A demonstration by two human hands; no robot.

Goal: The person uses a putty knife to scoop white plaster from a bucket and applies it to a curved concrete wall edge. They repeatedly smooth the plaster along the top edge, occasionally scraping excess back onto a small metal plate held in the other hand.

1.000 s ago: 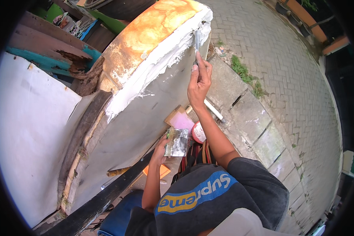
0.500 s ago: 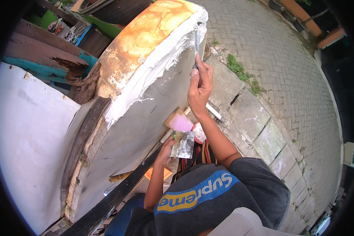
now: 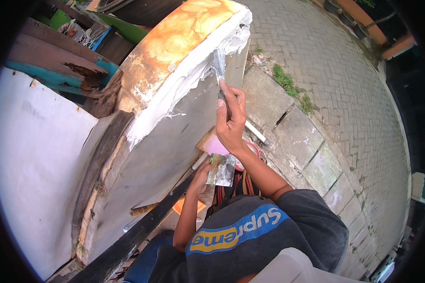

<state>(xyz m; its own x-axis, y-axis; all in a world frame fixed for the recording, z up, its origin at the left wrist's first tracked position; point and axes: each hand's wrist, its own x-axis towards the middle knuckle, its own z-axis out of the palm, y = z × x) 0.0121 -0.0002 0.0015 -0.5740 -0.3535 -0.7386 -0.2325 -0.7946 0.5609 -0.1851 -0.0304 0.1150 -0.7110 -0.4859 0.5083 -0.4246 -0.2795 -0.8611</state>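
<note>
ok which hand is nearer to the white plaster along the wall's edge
The right hand: it is just below the white plaster in the picture, its scraper reaching up to it. The left hand is farther down, holding a flat plate.

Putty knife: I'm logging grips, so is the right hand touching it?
Touching. The head view shows the right hand gripping the putty knife between thumb and fingers.
</note>
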